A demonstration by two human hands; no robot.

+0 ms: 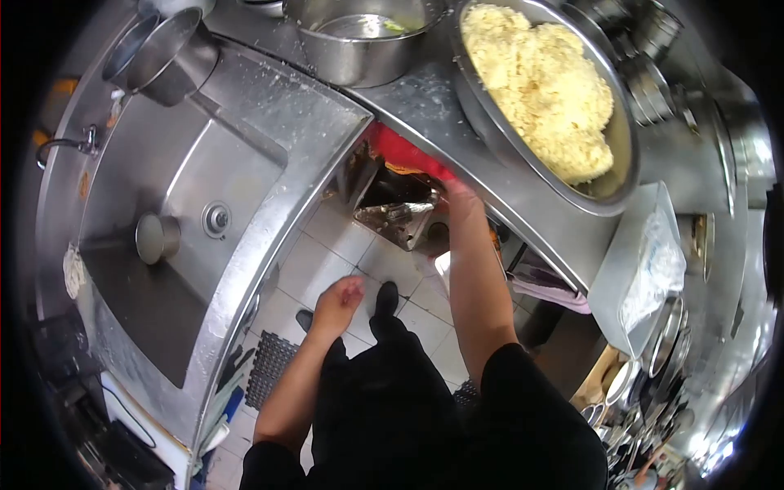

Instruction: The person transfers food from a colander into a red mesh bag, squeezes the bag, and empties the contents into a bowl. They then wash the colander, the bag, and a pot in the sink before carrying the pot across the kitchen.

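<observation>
Your right hand [459, 196] reaches under counter [425, 102] edge toward red cloth [404, 153]; fingers hidden, grip unclear. Left hand [336, 298] hangs loose, empty. Cloth looks soft, light, limp: pinch bunched fold.

A commercial kitchen is shown by a steel sink [175, 204], steel counter [425, 106], big pots [359, 37] and stacked bowls [653, 49].

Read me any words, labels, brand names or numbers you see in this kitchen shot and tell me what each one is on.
None can be read: nothing legible shows on the sink, the steel counter, the big bowl of yellow food, the pot or the plastic-wrapped tray.
The orange marks by the faucet are too blurred to read.
</observation>
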